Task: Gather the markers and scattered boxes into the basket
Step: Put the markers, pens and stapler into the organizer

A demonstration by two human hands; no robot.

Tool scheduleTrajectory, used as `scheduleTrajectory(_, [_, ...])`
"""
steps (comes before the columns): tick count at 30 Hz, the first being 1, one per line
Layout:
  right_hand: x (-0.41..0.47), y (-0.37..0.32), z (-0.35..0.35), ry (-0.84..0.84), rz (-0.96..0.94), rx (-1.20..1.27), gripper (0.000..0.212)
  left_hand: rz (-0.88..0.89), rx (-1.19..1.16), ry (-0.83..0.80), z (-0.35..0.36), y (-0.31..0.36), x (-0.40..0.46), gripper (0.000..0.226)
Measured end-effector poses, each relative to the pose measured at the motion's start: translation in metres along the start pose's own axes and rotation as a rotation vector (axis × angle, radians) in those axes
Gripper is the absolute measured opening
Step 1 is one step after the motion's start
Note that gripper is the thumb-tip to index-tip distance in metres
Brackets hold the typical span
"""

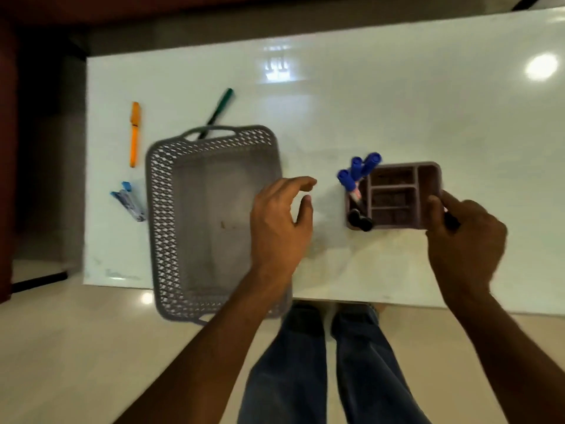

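A grey lattice basket (171, 228) sits at the table's near edge, nothing inside it, its front overhanging. My left hand (279, 221) hovers over its right rim, fingers apart, holding nothing. My right hand (461, 234) grips the right end of a mauve compartment box (394, 194), and a dark object shows between its fingers. Blue-capped markers (357, 171) and black-capped ones (360, 221) stick out of the box's left slot. An orange marker (134, 134) and a green marker (218, 110) lie beyond the basket. A small blue and white box (128, 200) lies left of it.
The glossy white table (382, 102) has its left edge just past the blue box and its near edge at my legs (330, 362). Pale floor lies below, with dark furniture along the far left.
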State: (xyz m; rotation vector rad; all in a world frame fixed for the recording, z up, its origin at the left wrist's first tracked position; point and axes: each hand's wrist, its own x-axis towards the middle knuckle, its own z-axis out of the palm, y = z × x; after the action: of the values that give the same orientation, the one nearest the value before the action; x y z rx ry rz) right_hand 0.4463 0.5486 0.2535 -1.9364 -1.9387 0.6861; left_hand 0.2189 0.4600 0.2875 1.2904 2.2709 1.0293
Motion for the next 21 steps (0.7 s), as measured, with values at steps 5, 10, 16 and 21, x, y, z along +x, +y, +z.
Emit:
scheduleTrajectory(5, [-0.003,-0.006,0.001,-0.016,0.036,0.028,0.036,0.034,0.112,0.108,-0.03,-0.048,0.055,0.023])
scheduleTrajectory(10, [0.0,-0.037,0.002,-0.068,0.055,0.053,0.033,-0.023,0.243,0.136,-0.057,-0.098,0.111,0.022])
scheduleTrajectory(16, [0.018,-0.062,0.01,-0.274,-0.013,0.041,0.035,-0.229,0.36,0.043,-0.085,-0.138,0.179,0.024])
scheduleTrajectory(21, [0.016,-0.072,0.024,-0.217,-0.033,-0.021,0.029,-0.41,0.511,-0.253,-0.082,-0.146,0.219,0.049])
